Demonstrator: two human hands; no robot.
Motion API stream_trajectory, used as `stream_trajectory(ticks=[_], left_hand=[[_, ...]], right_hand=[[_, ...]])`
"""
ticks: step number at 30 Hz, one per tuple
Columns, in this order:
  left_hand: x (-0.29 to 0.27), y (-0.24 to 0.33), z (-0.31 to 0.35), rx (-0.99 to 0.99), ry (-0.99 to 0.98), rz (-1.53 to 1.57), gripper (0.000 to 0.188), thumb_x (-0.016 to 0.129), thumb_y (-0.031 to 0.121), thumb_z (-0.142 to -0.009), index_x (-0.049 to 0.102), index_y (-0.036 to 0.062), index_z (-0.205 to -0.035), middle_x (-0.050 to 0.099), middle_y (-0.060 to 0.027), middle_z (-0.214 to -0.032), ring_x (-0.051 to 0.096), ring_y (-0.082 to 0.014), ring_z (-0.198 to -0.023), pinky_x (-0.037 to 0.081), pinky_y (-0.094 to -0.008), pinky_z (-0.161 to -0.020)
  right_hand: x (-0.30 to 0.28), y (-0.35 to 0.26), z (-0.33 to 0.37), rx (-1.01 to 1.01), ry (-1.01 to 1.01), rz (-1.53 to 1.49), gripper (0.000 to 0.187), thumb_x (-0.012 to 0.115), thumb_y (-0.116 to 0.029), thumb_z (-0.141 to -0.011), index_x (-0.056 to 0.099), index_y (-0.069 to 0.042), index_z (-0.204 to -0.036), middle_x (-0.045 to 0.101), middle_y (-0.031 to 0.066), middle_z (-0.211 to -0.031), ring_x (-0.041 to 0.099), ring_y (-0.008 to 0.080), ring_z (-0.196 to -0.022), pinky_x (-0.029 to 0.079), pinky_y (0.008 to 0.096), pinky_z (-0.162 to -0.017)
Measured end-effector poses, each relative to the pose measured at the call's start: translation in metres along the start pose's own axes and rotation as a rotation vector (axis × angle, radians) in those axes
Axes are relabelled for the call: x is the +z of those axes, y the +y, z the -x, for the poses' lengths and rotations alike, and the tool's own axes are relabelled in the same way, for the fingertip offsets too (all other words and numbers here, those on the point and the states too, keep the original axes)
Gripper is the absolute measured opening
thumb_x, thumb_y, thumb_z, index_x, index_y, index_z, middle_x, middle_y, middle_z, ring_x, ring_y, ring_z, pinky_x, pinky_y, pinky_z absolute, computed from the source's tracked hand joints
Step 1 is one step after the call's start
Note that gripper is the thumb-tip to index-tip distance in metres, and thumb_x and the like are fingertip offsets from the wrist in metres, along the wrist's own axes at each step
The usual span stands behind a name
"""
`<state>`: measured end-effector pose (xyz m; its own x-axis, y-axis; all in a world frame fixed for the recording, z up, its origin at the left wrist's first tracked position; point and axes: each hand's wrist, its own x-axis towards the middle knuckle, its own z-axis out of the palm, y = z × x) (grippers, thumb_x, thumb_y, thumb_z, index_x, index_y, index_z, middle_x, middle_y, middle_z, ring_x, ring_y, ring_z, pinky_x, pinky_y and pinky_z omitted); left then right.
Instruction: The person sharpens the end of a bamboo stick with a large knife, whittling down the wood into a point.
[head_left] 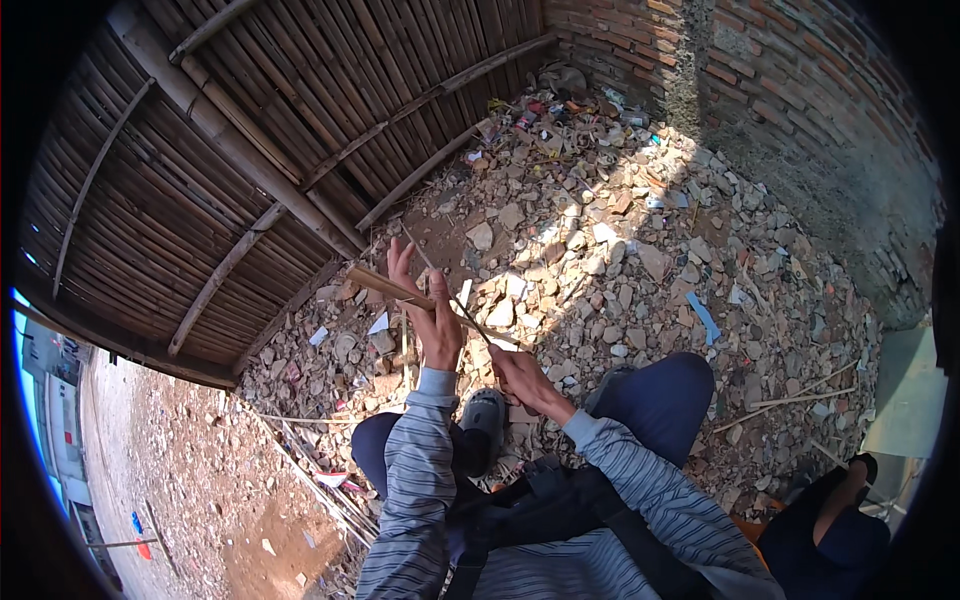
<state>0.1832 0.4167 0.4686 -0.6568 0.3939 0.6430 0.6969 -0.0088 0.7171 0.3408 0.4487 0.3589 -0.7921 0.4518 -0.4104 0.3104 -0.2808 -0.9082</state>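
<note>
Your striped shirt (575, 568) fills six o'clock. Off centre toward eight, your left hand (435, 335) grips a bamboo strip (380, 285) pointing to ten, fingertips spread; at five, your right hand (530, 382) is clamped on a thin knife-like tool (468, 317) that crosses the strip. Stony rubble (620, 275) lies beneath, a bamboo wall (150, 225) at ten.

Hard sunlight cuts a bright band across the rubble (610, 285); the bamboo wall (290, 110) sits dim; fisheye bends edges toward black corners.
</note>
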Motion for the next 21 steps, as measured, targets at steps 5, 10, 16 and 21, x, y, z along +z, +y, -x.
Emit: stream_trajectory(ticks=[5,10,16,21], left_hand=[[0.0,-0.002,0.001,-0.025,0.025,0.089,0.057,0.044,0.046,-0.102,0.043,0.0029,-0.14,0.026,-0.02,-0.157,0.023,-0.0347,-0.147,0.017,-0.0488,-0.119],[-0.002,-0.006,0.0,-0.028,0.011,0.051,0.057,0.045,0.044,-0.101,0.043,0.0027,-0.14,0.027,-0.0201,-0.157,0.024,-0.0345,-0.147,0.019,-0.0477,-0.119],[-0.001,-0.007,-0.001,-0.006,0.017,0.072,0.055,0.045,0.044,-0.102,0.043,0.0039,-0.14,0.028,-0.0198,-0.156,0.023,-0.0339,-0.147,0.018,-0.048,-0.119],[0.0,-0.009,-0.001,-0.05,0.003,0.122,0.049,0.046,0.04,-0.102,0.043,0.007,-0.139,0.029,-0.0202,-0.156,0.024,-0.0362,-0.146,0.019,-0.0497,-0.118]], right_hand=[[-0.005,0.005,-0.002,-0.044,0.05,0.06,0.059,0.043,-0.055,-0.102,0.048,-0.005,-0.07,0.04,-0.0013,-0.049,0.043,0.011,-0.039,0.039,0.0309,-0.041],[-0.003,0.02,-0.009,-0.025,0.078,0.08,0.057,0.044,-0.052,-0.102,0.046,-0.006,-0.07,0.04,-0.0019,-0.051,0.039,0.0098,-0.039,0.036,0.0301,-0.039],[-0.005,0.016,-0.01,-0.096,0.012,0.015,0.061,0.046,-0.056,-0.1,0.051,-0.004,-0.07,0.045,0.001,-0.051,0.046,0.0126,-0.039,0.041,0.0318,-0.043],[-0.013,0.041,-0.031,-0.034,0.086,0.096,0.064,0.045,-0.06,-0.099,0.048,-0.004,-0.068,0.046,0.0023,-0.051,0.046,0.0136,-0.04,0.04,0.0327,-0.043]])
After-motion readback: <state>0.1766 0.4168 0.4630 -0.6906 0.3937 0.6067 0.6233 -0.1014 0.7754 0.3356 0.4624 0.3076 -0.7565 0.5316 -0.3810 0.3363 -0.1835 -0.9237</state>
